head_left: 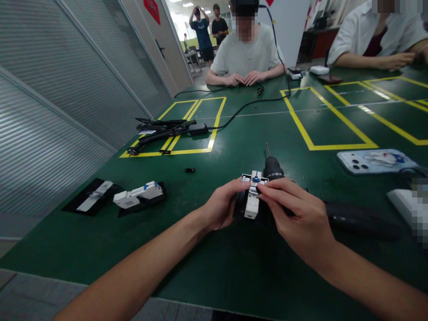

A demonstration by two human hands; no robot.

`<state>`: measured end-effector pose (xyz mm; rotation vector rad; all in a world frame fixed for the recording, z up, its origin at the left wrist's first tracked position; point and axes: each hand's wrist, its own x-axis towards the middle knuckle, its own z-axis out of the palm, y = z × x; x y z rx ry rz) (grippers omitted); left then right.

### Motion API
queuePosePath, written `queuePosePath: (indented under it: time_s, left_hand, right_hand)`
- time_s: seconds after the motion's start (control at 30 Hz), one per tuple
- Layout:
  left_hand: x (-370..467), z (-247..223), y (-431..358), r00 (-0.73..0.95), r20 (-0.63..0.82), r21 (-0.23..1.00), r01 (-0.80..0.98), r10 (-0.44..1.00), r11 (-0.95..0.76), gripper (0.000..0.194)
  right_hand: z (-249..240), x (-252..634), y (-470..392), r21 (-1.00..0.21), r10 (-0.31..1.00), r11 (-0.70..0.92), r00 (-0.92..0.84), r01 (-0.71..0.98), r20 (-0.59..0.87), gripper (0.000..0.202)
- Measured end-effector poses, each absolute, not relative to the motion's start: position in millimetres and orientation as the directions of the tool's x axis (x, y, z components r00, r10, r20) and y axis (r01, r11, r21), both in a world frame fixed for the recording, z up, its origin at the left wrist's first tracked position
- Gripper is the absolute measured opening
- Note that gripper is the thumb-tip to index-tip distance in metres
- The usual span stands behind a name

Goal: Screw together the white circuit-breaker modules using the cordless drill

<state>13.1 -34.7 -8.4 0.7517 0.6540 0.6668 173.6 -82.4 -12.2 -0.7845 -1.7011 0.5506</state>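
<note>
While both my hands meet over the near middle of the green table (234, 276), head view shows a small white breaker-like module (252, 203) pinched between them, resting on a black pad whose edge barely shows under my fingers. My left hand (222, 207) closes on its left side, thumb and fingertips steadying the body; my right hand (294, 214) grips the top end from the right, fingertips at the blue-marked part, so the piece is braced from two sides and kept from sliding. Just behind it lies a black power screwdriver (272, 167), bit pointing away toward the far side, body running right under my right hand, close enough to reach. To the near left, two more white modules sit on their own black mats: a flat one (95, 196) and a bulkier one (138, 195), well apart from my work. A phone (376, 161) lies face down to the right. Far left, a tangle of black cable and adapter (167, 129) rests inside yellow floor-tape marking. Across the table, another person's hands (244, 79) rest together.
</note>
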Motion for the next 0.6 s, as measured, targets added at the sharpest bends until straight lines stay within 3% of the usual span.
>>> queuePosePath:
  time_s: [0.2, 0.4, 0.5, 0.6]
  left_hand:
    - [13.9, -12.1, -37.4, 0.522, -0.220, 0.854, -0.306, 0.824, 0.421, 0.035]
    - [4.5, -17.1, -32.4, 0.430, 0.168, 0.980, -0.166, 0.887, -0.105, 0.063]
    - [1.6, -19.6, -29.3, 0.398, 0.383, 0.918, -0.067, 0.834, -0.390, 0.070]
    - [1.3, -18.6, -26.0, 0.351, 0.611, 0.743, 0.053, 0.709, -0.667, 0.076]
  right_hand:
    - [-6.7, 172.0, -82.4, -0.753, 0.774, 0.632, -0.110, 0.185, 0.623, 0.023]
    - [-5.3, 174.3, -81.2, -0.807, 0.823, 0.567, -0.079, 0.165, 0.563, 0.022]
    - [-6.3, 176.8, -81.5, -0.821, 0.829, 0.559, -0.109, 0.117, 0.548, 0.020]
    - [-6.6, 178.6, -82.5, -0.831, 0.830, 0.554, -0.126, 0.059, 0.544, 0.017]
